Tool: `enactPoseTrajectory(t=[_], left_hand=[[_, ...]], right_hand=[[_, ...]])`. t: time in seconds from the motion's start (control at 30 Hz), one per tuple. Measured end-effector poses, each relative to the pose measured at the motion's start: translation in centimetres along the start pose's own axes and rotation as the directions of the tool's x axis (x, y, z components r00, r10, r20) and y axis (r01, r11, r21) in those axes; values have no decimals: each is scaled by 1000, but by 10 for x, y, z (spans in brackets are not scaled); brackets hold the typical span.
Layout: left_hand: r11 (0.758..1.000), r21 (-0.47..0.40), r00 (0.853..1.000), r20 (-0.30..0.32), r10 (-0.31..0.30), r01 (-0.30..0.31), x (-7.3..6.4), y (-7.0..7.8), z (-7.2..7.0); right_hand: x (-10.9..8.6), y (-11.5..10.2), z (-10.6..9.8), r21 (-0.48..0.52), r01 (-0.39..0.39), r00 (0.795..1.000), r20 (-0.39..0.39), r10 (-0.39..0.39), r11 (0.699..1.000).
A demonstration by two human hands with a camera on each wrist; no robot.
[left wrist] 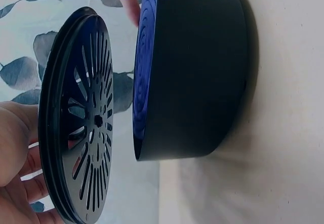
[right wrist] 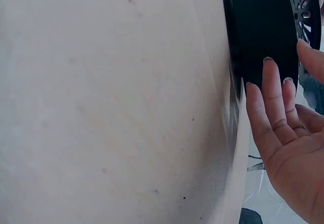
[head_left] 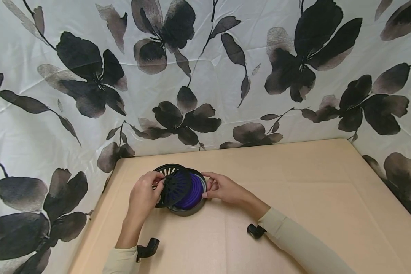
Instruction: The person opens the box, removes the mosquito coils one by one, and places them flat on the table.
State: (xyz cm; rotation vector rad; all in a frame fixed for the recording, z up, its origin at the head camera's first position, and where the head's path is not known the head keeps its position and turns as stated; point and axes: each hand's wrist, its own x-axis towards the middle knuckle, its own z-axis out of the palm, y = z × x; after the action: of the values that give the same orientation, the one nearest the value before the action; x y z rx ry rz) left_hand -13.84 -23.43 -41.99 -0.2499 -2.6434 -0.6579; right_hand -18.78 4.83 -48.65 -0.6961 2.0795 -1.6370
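In the head view my left hand (head_left: 144, 194) pinches a round black slotted lid (head_left: 174, 186) by its left edge, tilted over part of a round dark container (head_left: 188, 213). Purple ringed contents (head_left: 196, 192) fill the container near its rim, looking like a coil. The left wrist view has the lid (left wrist: 86, 122) upright on edge in that camera, apart from the container (left wrist: 197, 72), with the fingers behind it. At the container's right side my right hand (head_left: 224, 187) holds the edge, thumb in front and index finger at the back. Its other fingertips (right wrist: 271, 72) touch the outer wall.
The container stands on a light tan tabletop (head_left: 277, 182) toward its left part. Behind and beside the table hangs a white cloth (head_left: 233, 114) with dark flowers. A black wrist camera (head_left: 148, 248) sits at the left cuff, another wrist camera (head_left: 256, 231) at the right.
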Motion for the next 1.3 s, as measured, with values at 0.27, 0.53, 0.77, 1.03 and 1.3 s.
enactPoseTrajectory(t=[0.27,0.53,0.77,1.03,1.3], left_hand=[[1000,8,999,-40,-2,2,-3,-12,-4],[1000,14,998,-57,-21,21,-6,-26,-10],[998,25,996,-60,-63,65,-9,-36,-15],[991,54,991,-62,-118,121,-14,-50,-18],[979,42,979,-47,-196,198,-16,-60,-20]], right_hand=[[1,-1,-1,5,-11,1000,3,11,1000],[3,1,-2,-7,-26,1000,3,26,1000],[2,0,-2,6,-24,1000,-1,24,1000],[3,0,-1,2,-30,1000,-4,30,1000],[2,-1,-2,-4,-20,1000,4,20,1000]])
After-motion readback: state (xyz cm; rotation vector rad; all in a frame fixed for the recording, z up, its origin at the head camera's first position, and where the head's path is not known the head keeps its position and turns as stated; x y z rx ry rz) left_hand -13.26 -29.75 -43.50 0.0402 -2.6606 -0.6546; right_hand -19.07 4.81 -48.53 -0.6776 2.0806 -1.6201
